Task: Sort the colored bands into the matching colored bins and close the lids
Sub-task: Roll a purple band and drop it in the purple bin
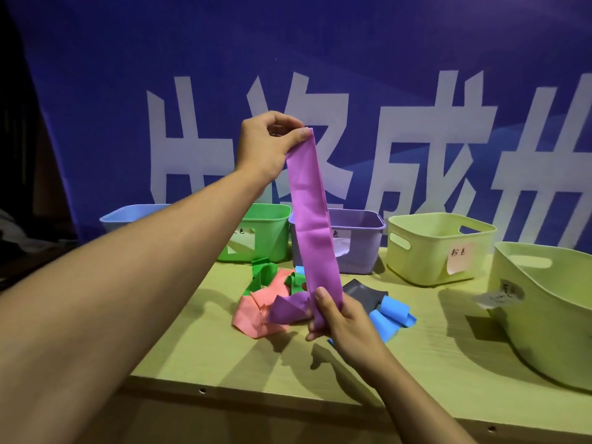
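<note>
A long purple band (312, 219) is stretched upright between both hands. My left hand (267, 144) pinches its top end high above the table. My right hand (339, 315) grips its bottom end just over the pile. On the table lie a pink band (256, 312), a green band (266, 274), another purple band (288, 307), a grey band (363, 293) and a blue band (389, 314). Behind them stand a blue bin (128, 214), a green bin (272, 232) and a purple bin (358, 241), all without lids on.
Two pale yellow-green bins stand at the right: one labelled bin (435, 248) at the back and a larger bin (551, 315) at the right edge. The table's front edge (256, 395) runs below my hands. A blue banner hangs behind.
</note>
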A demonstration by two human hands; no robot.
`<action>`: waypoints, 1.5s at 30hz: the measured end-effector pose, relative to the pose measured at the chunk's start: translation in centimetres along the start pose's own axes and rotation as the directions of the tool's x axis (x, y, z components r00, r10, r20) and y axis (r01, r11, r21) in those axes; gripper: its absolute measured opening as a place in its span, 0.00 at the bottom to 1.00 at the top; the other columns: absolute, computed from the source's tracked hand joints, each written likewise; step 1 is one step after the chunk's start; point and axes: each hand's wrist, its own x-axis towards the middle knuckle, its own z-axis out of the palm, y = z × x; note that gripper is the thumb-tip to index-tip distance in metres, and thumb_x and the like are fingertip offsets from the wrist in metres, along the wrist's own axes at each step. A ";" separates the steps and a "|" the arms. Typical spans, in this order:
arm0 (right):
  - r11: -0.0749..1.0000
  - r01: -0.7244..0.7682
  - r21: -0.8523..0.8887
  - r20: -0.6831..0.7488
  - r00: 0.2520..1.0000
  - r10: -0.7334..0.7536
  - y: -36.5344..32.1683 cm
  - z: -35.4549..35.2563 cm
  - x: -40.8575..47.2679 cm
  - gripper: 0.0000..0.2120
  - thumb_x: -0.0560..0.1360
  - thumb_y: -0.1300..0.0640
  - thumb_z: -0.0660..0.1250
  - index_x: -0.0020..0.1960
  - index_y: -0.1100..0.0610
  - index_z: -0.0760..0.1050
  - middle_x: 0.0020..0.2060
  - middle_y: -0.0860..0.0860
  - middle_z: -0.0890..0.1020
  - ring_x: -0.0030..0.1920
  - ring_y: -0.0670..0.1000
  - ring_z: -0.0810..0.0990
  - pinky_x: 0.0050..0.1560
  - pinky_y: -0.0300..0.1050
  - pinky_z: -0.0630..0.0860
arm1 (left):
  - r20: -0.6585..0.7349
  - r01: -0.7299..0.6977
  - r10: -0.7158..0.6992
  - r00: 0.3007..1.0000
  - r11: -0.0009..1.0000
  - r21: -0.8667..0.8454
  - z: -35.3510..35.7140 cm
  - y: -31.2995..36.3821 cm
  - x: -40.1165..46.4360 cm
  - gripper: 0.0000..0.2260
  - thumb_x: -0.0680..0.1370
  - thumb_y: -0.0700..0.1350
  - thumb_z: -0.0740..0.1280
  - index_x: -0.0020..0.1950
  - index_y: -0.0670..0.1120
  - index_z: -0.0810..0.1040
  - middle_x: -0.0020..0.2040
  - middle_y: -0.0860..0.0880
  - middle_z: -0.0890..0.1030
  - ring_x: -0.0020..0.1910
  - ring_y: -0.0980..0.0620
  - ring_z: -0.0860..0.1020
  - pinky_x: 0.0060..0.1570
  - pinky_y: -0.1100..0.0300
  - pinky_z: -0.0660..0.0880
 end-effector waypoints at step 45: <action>0.434 -0.345 -0.832 -0.340 0.936 0.090 1.2 -1.6 -1.0 0.19 0.77 0.37 0.66 0.56 0.50 0.71 0.48 0.48 0.83 0.52 0.54 0.82 0.44 0.46 0.74 | 0.086 0.142 -0.144 0.986 0.989 0.032 4.5 -5.5 -4.5 0.09 0.70 0.46 0.82 0.46 0.45 0.87 0.41 0.53 0.86 0.44 0.56 0.84 0.52 0.55 0.83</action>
